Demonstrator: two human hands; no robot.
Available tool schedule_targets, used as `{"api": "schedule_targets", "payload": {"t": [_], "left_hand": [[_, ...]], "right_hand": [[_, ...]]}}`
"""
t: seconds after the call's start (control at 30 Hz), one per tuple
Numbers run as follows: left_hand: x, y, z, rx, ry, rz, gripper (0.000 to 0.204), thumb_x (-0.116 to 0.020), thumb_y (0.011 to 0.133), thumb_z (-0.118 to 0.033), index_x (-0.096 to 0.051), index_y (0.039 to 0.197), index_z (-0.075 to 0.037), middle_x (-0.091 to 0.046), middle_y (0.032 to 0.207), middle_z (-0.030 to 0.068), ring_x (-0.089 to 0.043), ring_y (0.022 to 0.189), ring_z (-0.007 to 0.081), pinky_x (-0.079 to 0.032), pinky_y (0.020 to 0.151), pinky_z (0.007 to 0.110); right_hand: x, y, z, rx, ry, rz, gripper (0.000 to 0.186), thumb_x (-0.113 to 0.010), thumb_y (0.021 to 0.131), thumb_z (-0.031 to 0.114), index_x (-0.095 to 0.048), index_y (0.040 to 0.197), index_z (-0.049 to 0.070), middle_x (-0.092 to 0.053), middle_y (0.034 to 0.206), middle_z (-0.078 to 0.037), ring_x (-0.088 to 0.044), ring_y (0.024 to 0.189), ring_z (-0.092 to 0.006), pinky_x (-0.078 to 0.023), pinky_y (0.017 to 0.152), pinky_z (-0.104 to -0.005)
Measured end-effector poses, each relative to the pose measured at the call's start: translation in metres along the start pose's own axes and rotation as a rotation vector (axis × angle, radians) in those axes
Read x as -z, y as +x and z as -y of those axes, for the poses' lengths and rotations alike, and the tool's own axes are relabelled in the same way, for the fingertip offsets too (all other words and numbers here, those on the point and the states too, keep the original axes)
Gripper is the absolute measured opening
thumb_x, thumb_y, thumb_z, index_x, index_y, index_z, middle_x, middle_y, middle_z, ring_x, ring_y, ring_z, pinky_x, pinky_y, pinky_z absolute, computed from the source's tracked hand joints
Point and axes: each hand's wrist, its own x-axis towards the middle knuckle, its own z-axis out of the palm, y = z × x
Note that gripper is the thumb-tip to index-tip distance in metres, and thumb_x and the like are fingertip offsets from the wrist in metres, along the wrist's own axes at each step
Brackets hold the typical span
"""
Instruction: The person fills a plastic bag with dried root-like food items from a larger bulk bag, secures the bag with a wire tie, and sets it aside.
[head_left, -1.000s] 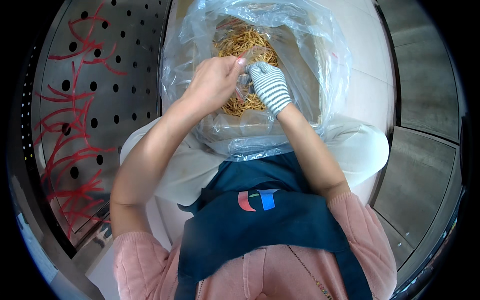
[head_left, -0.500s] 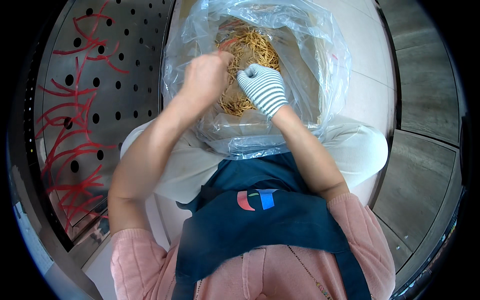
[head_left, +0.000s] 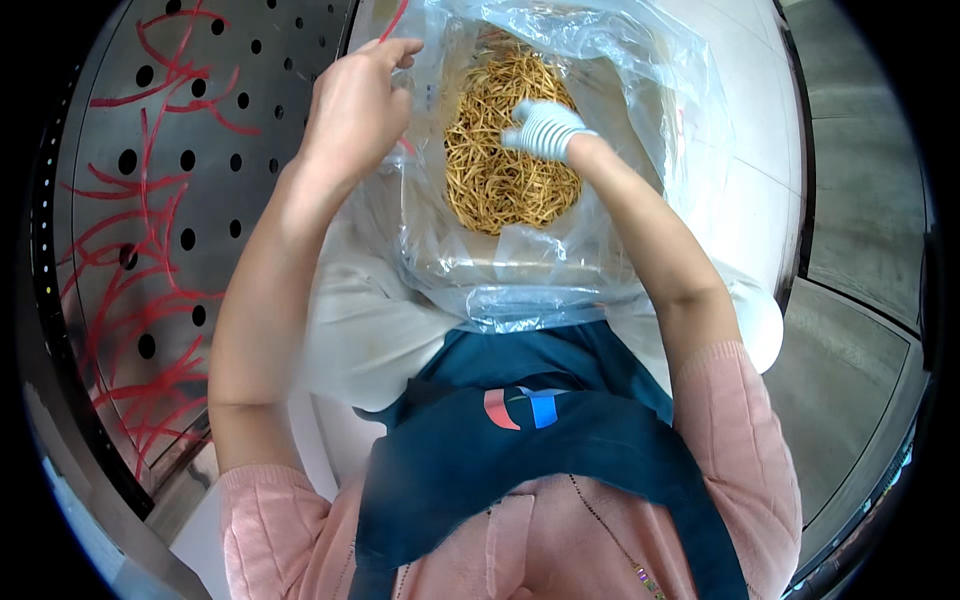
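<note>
My left hand [head_left: 355, 112], bare, is closed on a thin red strip [head_left: 394, 20] beside the left edge of a clear plastic bag [head_left: 540, 275]. One end of the strip sticks up past the fingers, and a bit of red shows below the hand. Inside the bag lies a heap of thin, golden-brown dried strands [head_left: 500, 185]. Over the right side of this heap is my right hand [head_left: 545, 130] in a white-and-grey striped glove. Its thumb and fingers are apart, with nothing visible between them; the fingertips are at the strands.
To my left, a dark metal panel with round holes [head_left: 210, 260] carries several more red strips [head_left: 150, 290]. The bag lines a box-like container between my legs. Pale floor tiles [head_left: 765, 190] and grey wood-look panels [head_left: 865, 190] are on the right.
My left hand has moved from above the heap out to the left with the red strip. My gloved right hand has shifted slightly right and its fingers have spread. More of the heap shows.
</note>
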Motion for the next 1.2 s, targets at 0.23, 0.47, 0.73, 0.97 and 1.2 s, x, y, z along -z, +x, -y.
{"api": "schedule_targets", "payload": {"t": [0.23, 0.47, 0.73, 0.97, 1.2], "left_hand": [[0.002, 0.004, -0.001, 0.012, -0.062, 0.034, 0.042, -0.05, 0.073, 0.005, -0.058, 0.114, 0.002, -0.063, 0.104, 0.0204, -0.065, 0.078, 0.029, -0.05, 0.073, 0.034], [-0.004, 0.009, 0.0, 0.06, -0.132, 0.094, 0.042, -0.048, 0.074, 0.008, -0.057, 0.114, 0.002, -0.062, 0.103, 0.0225, -0.064, 0.087, 0.0344, -0.05, 0.078, 0.035], [0.003, 0.005, 0.008, 0.088, -0.145, 0.115, 0.041, -0.047, 0.075, 0.008, -0.057, 0.114, 0.002, -0.062, 0.103, 0.0229, -0.062, 0.093, 0.036, -0.049, 0.082, 0.037], [0.0, 0.003, 0.007, 0.043, -0.168, 0.085, 0.041, -0.047, 0.075, 0.007, -0.058, 0.114, 0.002, -0.062, 0.102, 0.023, -0.063, 0.09, 0.0353, -0.049, 0.081, 0.037], [-0.001, 0.003, 0.003, 0.077, -0.159, 0.115, 0.041, -0.046, 0.074, 0.008, -0.058, 0.114, 0.002, -0.063, 0.101, 0.0219, -0.062, 0.091, 0.0353, -0.049, 0.081, 0.037]], "right_hand": [[-0.061, 0.079, 0.029, 0.336, -0.466, 0.03, 0.072, -0.077, 0.066, 0.031, -0.049, 0.128, 0.007, -0.048, 0.131, -0.016, -0.045, 0.123, -0.0313, -0.04, 0.099, -0.0421], [-0.106, 0.146, 0.027, 0.169, -0.251, 0.011, 0.061, -0.076, 0.069, 0.025, -0.053, 0.125, 0.013, -0.038, 0.14, -0.016, -0.041, 0.124, -0.041, -0.045, 0.093, -0.0471], [-0.067, 0.084, 0.039, 0.016, -0.31, 0.403, 0.047, -0.064, 0.077, 0.009, -0.056, 0.123, 0.011, -0.054, 0.124, -0.019, -0.058, 0.108, -0.0339, -0.051, 0.087, -0.0401], [-0.054, 0.018, -0.012, 0.156, -0.245, 0.662, 0.068, -0.075, 0.064, 0.034, -0.056, 0.123, 0.006, -0.06, 0.117, -0.018, -0.057, 0.109, -0.0325, -0.046, 0.093, -0.0401], [-0.012, 0.094, -0.061, -0.4, 0.069, 0.015, 0.099, -0.079, 0.062, 0.049, -0.036, 0.137, 0.002, -0.034, 0.142, -0.024, -0.039, 0.128, -0.0346, -0.034, 0.106, -0.0397]]}}
